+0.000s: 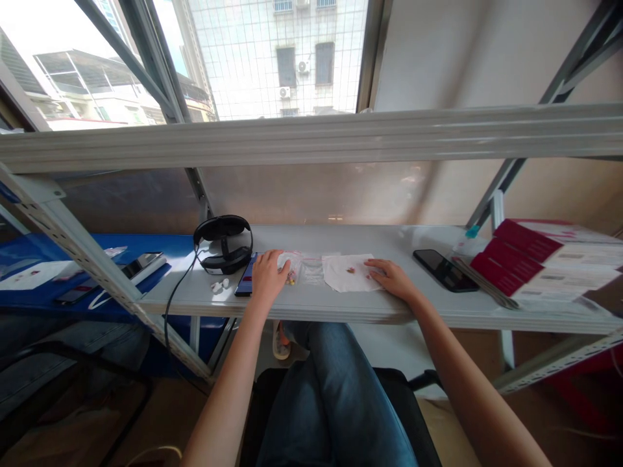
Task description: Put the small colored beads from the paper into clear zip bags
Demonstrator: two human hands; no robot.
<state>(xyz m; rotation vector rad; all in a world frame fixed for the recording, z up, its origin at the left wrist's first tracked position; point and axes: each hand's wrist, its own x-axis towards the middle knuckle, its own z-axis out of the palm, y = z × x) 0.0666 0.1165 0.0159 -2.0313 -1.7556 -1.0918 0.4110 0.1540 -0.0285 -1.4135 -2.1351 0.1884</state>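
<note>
My left hand (267, 275) rests on the shelf top, its fingers slightly bent and apart, at the left edge of a clear zip bag (311, 271). Small colourful pieces (291, 278) show in the bag beside my thumb; they are too small to name. Partly under this hand lies a dark flat device (245, 280). My right hand (393, 279) is open, with its fingers stretched over the right edge of a white sheet of paper (335, 275). A few tiny reddish pieces (350, 270) lie on the paper, one close to my fingertips.
Black headphones (224, 243) and white earbuds (220, 285) are on the left, with a cable hanging down. To the right lie a black phone (445, 269) and a stack of red and white boxes (530, 259). A metal beam (311, 139) crosses above the shelf.
</note>
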